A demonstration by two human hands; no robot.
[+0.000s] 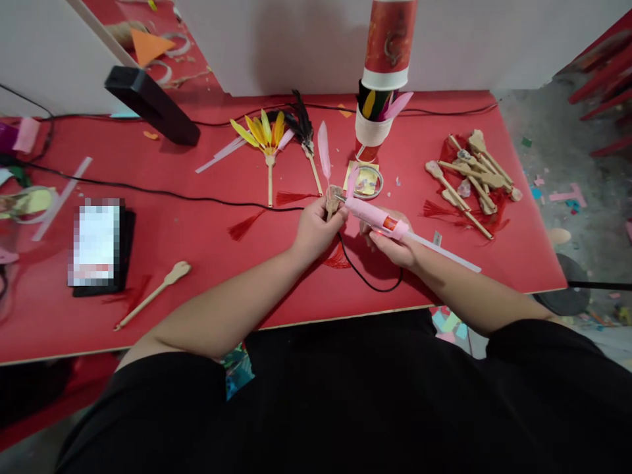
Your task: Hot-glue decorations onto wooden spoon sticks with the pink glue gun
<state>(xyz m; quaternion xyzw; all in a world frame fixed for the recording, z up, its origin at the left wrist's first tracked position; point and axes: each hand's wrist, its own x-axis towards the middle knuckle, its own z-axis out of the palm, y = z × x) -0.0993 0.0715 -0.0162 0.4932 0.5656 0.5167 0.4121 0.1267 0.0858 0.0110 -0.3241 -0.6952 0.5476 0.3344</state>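
Both forearms reach over the bench (207, 263): left hand (316, 227) fingers clamped on a wooden stick (334, 199) with pink feather (323, 148), right hand (395, 240) gripping pink glue gun (375, 218) (nozzle at stick head), so best dab small, hold steady.

The glue gun (376, 220) looks like smooth pink plastic, a bit shiny. The little stick (334, 199) is pale bare wood, like the sticks in the pile (469, 178). The feathers (264, 131) look soft. The table (207, 224) is flat, matt red.
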